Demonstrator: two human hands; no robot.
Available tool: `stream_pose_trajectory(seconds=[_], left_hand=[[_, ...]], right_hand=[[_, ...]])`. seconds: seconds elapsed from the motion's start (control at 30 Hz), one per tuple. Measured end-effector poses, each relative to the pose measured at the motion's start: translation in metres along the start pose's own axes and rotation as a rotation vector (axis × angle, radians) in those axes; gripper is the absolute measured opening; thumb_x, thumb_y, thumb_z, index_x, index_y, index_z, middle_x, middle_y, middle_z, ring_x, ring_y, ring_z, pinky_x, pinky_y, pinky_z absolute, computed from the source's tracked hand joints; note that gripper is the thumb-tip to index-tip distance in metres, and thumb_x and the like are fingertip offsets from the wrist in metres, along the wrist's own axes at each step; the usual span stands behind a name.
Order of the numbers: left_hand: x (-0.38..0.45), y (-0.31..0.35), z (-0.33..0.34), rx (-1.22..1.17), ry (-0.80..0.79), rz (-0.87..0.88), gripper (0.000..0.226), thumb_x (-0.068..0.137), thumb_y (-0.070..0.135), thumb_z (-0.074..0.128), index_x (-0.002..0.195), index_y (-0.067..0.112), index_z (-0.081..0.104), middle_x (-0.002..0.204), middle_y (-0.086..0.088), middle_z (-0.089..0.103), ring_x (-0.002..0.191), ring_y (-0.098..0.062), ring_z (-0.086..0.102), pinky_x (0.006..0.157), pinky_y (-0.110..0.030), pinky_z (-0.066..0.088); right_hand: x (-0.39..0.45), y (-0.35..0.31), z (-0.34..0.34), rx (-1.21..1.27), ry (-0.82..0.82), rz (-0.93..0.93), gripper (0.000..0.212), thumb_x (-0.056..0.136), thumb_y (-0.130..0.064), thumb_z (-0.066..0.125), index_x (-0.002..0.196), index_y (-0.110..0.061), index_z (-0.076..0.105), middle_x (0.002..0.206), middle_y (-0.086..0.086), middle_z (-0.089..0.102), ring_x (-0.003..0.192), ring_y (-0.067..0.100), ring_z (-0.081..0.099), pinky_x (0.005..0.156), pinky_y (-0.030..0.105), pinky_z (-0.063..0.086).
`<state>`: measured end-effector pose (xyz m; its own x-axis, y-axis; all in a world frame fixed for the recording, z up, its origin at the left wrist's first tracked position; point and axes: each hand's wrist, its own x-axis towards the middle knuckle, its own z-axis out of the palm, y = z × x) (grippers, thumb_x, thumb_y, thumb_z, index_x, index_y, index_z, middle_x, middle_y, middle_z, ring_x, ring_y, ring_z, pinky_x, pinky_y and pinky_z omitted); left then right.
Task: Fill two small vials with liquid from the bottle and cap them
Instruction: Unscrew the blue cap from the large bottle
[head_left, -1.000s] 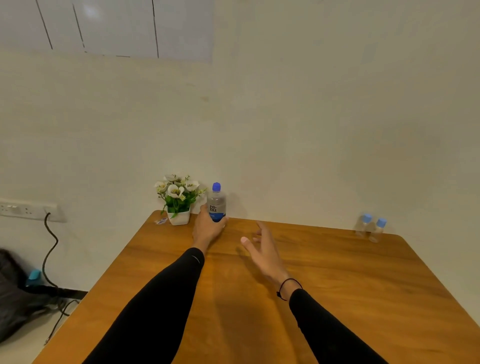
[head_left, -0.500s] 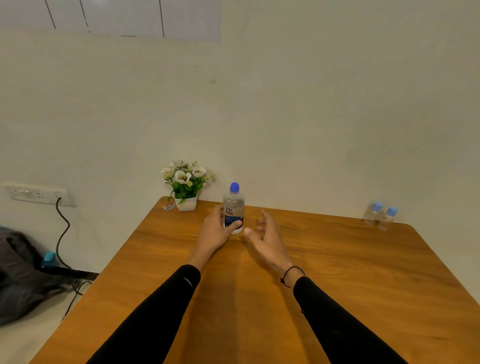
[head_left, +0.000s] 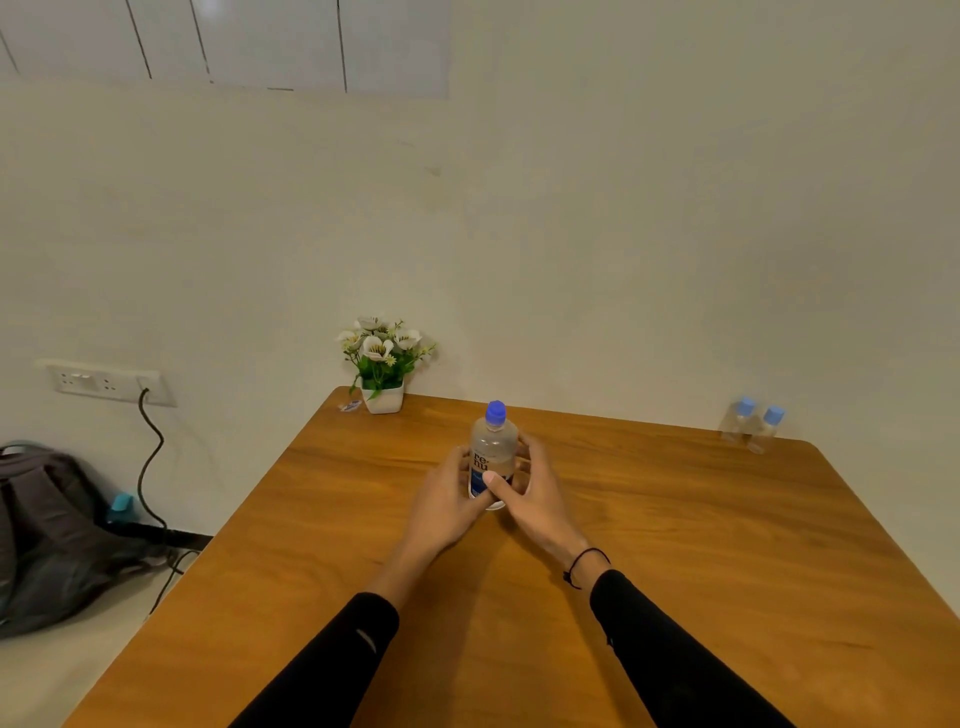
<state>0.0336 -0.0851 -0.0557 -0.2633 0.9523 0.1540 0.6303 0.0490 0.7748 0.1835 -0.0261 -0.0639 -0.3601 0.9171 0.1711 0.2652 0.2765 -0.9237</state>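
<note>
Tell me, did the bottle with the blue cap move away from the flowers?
Yes. The bottle stood right beside the flower pot before; now it is nearer the person, out toward the table's middle, held by the left hand and right hand.

Both forearms, in black sleeves, extend forward and converge toward the far centre. Left hand (head_left: 447, 501): fingers curled, thumb forward, closed in a grip. Right hand (head_left: 532, 493): fingers curled from the right side, thumb across the front; dark cord at the wrist.
</note>
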Motion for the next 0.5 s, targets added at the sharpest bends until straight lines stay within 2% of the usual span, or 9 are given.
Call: stream_pose_trajectory(seconds=[0.1,0.2,0.3,0.5], left_hand=[[-0.017,0.004,0.0,-0.003,-0.01,0.017,0.064,0.093,0.044,0.078,0.148,0.028,0.05,0.135,0.008,0.071,0.105,0.002,0.064,0.084,-0.018,0.053],[-0.035,0.006,0.001,-0.019,-0.017,0.029,0.064,0.093,0.043,0.078,0.149,0.025,0.051,0.136,0.006,0.07,0.118,-0.009,0.067,0.1,-0.036,0.06],[-0.055,0.008,0.0,-0.06,-0.031,0.036,0.064,0.092,0.041,0.079,0.148,0.027,0.051,0.133,0.008,0.071,0.114,-0.006,0.069,0.099,-0.034,0.061],[-0.09,0.012,0.0,-0.111,-0.049,0.048,0.058,0.09,0.037,0.082,0.141,0.03,0.054,0.127,0.011,0.072,0.114,-0.006,0.07,0.098,-0.04,0.064]], right_hand=[[-0.017,-0.007,-0.001,-0.028,-0.012,-0.006,0.06,0.091,-0.043,0.079,0.135,-0.055,0.04,0.13,-0.037,0.05,0.118,-0.019,0.051,0.083,0.006,0.047],[-0.035,-0.007,-0.004,-0.033,-0.008,-0.013,0.059,0.09,-0.046,0.079,0.136,-0.051,0.043,0.128,-0.036,0.055,0.116,-0.02,0.052,0.083,0.009,0.049],[-0.056,-0.01,-0.008,-0.024,-0.01,-0.025,0.059,0.088,-0.049,0.079,0.135,-0.047,0.046,0.123,-0.042,0.056,0.116,-0.019,0.053,0.083,0.002,0.049],[-0.096,-0.017,-0.015,-0.012,-0.003,-0.041,0.061,0.087,-0.047,0.081,0.138,-0.04,0.048,0.132,-0.027,0.056,0.117,-0.016,0.054,0.086,0.004,0.048]])
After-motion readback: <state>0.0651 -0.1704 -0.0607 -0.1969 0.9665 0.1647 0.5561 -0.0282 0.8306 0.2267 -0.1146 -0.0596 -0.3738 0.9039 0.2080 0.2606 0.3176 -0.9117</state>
